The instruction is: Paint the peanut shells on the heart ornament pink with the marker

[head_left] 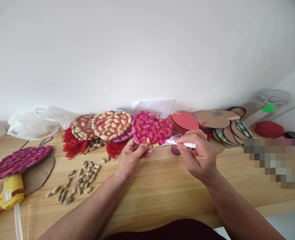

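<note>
A wooden table [157, 186] is carrying everything, its back edge running along the wall. Near that edge, to the left, a white plastic bag [24, 123] is lying. Before it, a purple panel [24, 160] is resting just beside a yellow glue gun [13, 186]. Above the surface, toward the middle of the back edge, a pink peanut-covered panel [149, 128] is being held in the air; a few peanuts at its lower border are remaining pale. The left hand [132, 155] is grasping this panel from below. The right hand [199, 151] is gripping a white pen [188, 145], whose tip is pointing at the panel's lower right border; whether it is touching, I cannot tell. Loose peanuts [84, 178] are lying scattered left of the left hand.
</note>
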{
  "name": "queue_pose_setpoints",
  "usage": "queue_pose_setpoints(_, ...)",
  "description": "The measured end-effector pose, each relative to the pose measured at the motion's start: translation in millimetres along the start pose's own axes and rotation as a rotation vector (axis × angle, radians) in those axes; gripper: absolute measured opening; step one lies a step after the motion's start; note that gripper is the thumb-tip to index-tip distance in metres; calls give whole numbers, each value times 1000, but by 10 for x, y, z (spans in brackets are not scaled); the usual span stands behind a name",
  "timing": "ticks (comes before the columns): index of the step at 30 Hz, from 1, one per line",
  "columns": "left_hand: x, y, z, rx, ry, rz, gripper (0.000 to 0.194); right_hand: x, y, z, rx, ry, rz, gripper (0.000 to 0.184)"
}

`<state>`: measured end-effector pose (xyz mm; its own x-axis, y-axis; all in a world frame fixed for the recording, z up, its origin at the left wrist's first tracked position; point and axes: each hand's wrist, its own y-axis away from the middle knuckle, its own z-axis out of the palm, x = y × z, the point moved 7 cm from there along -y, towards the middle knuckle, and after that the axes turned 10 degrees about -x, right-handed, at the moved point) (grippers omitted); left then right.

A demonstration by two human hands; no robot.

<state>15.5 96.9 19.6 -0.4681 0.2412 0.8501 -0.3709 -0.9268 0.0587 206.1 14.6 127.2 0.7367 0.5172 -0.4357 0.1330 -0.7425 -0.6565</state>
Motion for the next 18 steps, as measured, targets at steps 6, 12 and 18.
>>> queue_pose_setpoints(6, 14, 0, 2, -23, -64, 19, 39, 14, 6, 14, 1, -9, -1, 12)
queue_pose_setpoints(12, 61, 19, 21, -15, -151, 76, 37, 29, 2, 31, 6, -32, 4, 12)
queue_pose_setpoints(18, 102, 36, 42, 12, -218, 102, 38, 15, -2, 27, -8, 10, 3, 10)
